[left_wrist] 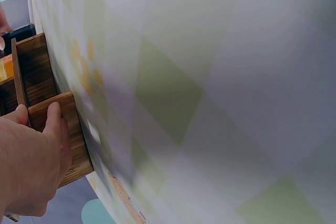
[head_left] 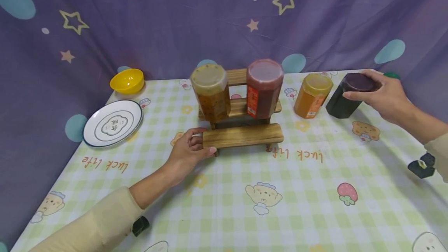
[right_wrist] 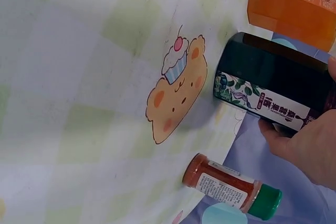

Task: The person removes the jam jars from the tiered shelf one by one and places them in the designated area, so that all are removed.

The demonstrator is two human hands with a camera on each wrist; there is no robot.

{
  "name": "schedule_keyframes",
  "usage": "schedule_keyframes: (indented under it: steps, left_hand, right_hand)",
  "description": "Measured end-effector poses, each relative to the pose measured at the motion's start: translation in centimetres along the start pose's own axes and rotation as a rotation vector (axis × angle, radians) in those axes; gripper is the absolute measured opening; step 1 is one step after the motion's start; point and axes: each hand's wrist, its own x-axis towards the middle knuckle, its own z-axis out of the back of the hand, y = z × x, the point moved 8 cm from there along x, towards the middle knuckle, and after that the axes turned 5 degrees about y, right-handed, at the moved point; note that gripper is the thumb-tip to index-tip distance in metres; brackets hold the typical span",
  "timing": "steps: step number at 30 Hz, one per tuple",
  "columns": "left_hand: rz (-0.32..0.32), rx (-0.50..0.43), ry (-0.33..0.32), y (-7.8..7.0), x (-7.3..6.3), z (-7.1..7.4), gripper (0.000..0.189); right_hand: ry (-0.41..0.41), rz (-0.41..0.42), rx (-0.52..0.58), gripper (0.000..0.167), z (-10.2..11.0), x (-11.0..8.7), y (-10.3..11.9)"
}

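A small wooden tiered rack stands mid-table, and my left hand holds the left end of its lowest step between thumb and fingers. On its upper tiers sit an amber jar with dark specks and a dark red jar. At the right, my right hand grips a dark jar around its top. The right wrist view shows a printed label on this dark jar; whether its base touches the table I cannot tell. An orange jar stands between it and the rack.
A shaker bottle with a green lid stands beyond the dark jar, mostly hidden in the head view. At the left lie a white plate and a yellow bowl. A purple curtain hangs behind the checked tablecloth.
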Motion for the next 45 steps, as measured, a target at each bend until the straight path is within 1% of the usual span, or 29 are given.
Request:
schedule_keyframes:
  steps: [4,8,10,12,14,17,19,22,25,28,31,33,35,39,41,45]
  left_hand:
    - [0.001,0.002,0.0,0.1,0.0,0.0,0.066]
    - [-0.003,-0.001,0.005,0.1,0.1,-0.1,0.066]
    - [-0.006,-0.003,0.006,0.0,0.1,-0.1,0.065]
    - [-0.009,-0.005,0.006,-0.1,0.1,-0.2,0.066]
    - [-0.012,-0.01,0.006,-0.2,0.1,-0.2,0.066]
    - [-0.013,-0.016,0.004,-0.2,0.1,-0.2,0.066]
    - [-0.01,-0.021,0.003,-0.2,0.1,-0.2,0.066]
    - [-0.003,-0.017,-0.003,-0.1,0.1,-0.2,0.066]
    - [0.001,-0.022,-0.008,-0.1,0.1,-0.2,0.066]
    - [0.0,-0.023,-0.008,-0.2,0.0,-0.2,0.066]
    - [-0.002,-0.025,-0.005,-0.2,0.0,-0.2,0.067]
    - [-0.001,-0.022,-0.005,-0.1,0.0,-0.2,0.067]
    - [0.001,-0.018,-0.005,-0.1,0.0,-0.2,0.066]
    - [0.004,-0.008,-0.003,0.0,0.0,-0.2,0.066]
    - [0.007,0.0,-0.005,0.0,0.0,-0.2,0.066]
    - [0.016,0.004,-0.004,0.1,0.0,-0.1,0.067]
  right_hand:
    - [-0.003,0.02,0.003,0.062,-0.1,0.1,0.0]
    - [0.002,0.026,-0.005,0.061,0.0,0.0,-0.1]
    - [0.011,0.034,-0.029,0.062,0.1,-0.2,-0.1]
    - [0.019,0.048,-0.08,0.063,0.2,-0.3,0.1]
    - [0.028,0.06,-0.124,0.066,0.3,-0.3,0.2]
    - [0.034,0.04,-0.179,0.074,0.4,-0.3,0.1]
    - [0.038,0.017,-0.18,0.08,0.7,-0.3,-0.1]
    - [0.013,-0.001,-0.207,0.085,1.4,-0.4,0.3]
    - [-0.023,0.005,-0.213,0.085,2.3,-0.5,1.5]
    - [-0.057,0.013,-0.192,0.083,3.2,-0.6,3.2]
    - [-0.065,0.031,-0.14,0.082,3.1,-0.7,5.0]
    - [-0.055,0.051,-0.131,0.082,2.5,-0.7,6.1]
    - [-0.036,0.088,-0.133,0.082,1.6,-0.8,7.3]
    - [0.006,0.149,-0.167,0.082,-0.5,-1.2,9.4]
    - [0.038,0.176,-0.171,0.081,-1.5,-1.4,10.4]
    - [0.118,0.236,-0.126,0.08,-3.3,-1.5,12.6]
